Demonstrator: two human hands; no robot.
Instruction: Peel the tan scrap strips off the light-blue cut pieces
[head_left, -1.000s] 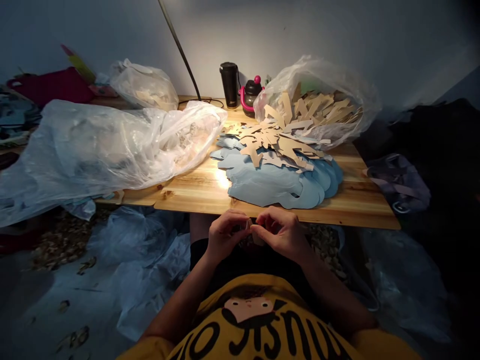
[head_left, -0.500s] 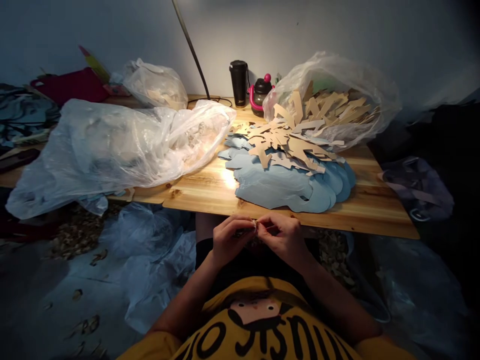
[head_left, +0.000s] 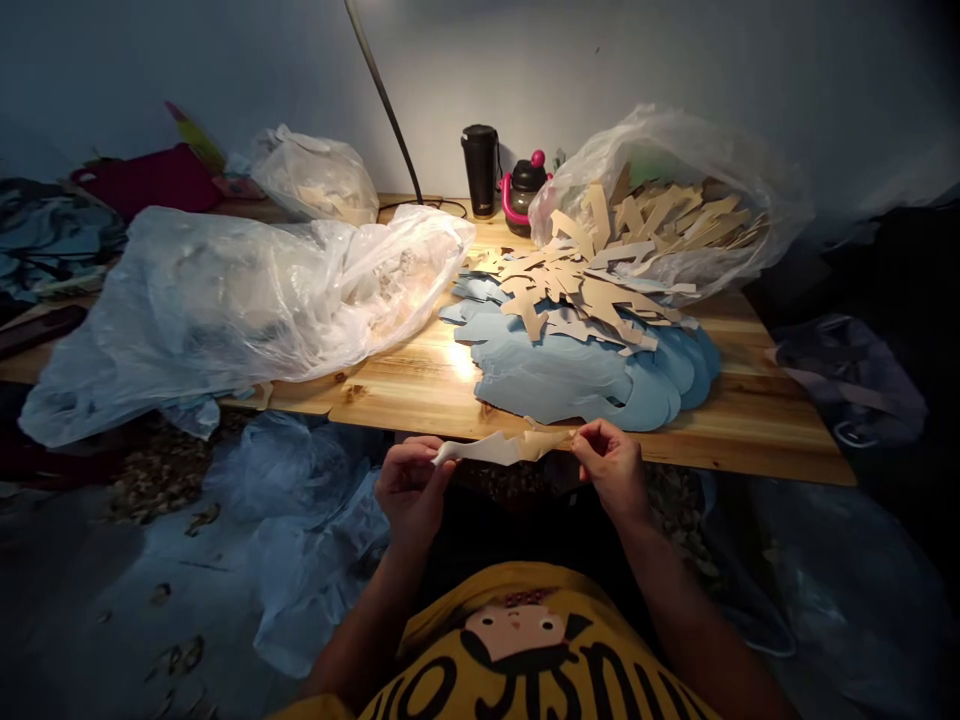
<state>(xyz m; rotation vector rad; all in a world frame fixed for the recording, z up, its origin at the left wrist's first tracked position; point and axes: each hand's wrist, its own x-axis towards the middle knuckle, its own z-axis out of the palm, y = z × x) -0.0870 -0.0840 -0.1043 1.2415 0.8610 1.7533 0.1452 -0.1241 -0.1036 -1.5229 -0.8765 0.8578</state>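
Between my two hands stretches a pale cut-out strip [head_left: 487, 449], white on its left part and tan on its right, in front of the table edge. My left hand [head_left: 412, 490] pinches its left end between thumb and fingers. At the right end, my right hand [head_left: 611, 468] grips the tan tip with closed fingertips. Just beyond the strip lies a stack of light-blue cut sheets [head_left: 551, 375] on the wooden table. Tan cut-out pieces [head_left: 559, 280] are heaped on top of that stack.
A clear bag [head_left: 780, 200] of tan pieces stands behind the heap. A large filled plastic bag [head_left: 225, 300] covers the table's left. At the back are a black tumbler [head_left: 480, 170], a pink-handled bottle [head_left: 523, 195] and a lamp stem [head_left: 386, 100]. Plastic bags [head_left: 300, 530] and scraps lie below.
My hands, earlier together with fingertips touching at a small bit of material, have moved apart sideways. The strip now shows extended between them.
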